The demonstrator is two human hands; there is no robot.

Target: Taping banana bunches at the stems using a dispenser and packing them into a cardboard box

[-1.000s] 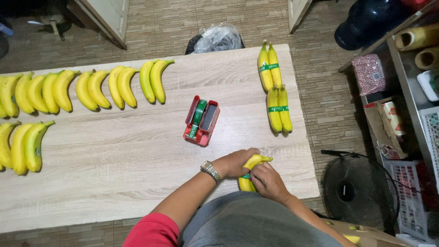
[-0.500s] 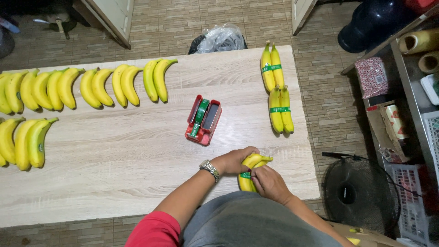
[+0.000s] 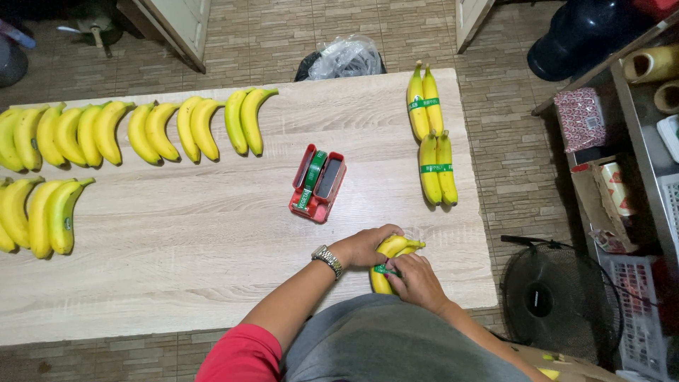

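Both hands work on a pair of yellow bananas (image 3: 393, 248) at the near edge of the wooden table (image 3: 212, 233). My left hand (image 3: 364, 246) grips the pair from the left side. My right hand (image 3: 416, 278) presses a green tape band (image 3: 382, 269) around them. A red tape dispenser (image 3: 317, 183) with green tape stands in the middle of the table. Two banded banana pairs (image 3: 424, 106) (image 3: 438, 168) lie at the far right. A row of loose bananas (image 3: 141, 129) stretches along the far left, with more bananas (image 3: 39, 216) below it.
A plastic bag (image 3: 346, 56) lies on the tiled floor beyond the table. A black fan (image 3: 559, 301) stands on the floor at the right. Shelves with boxes (image 3: 608, 191) and rolls (image 3: 651, 64) fill the right side.
My hands stay on the same banana pair at the near edge, with only small finger movement. The view shifted slightly.
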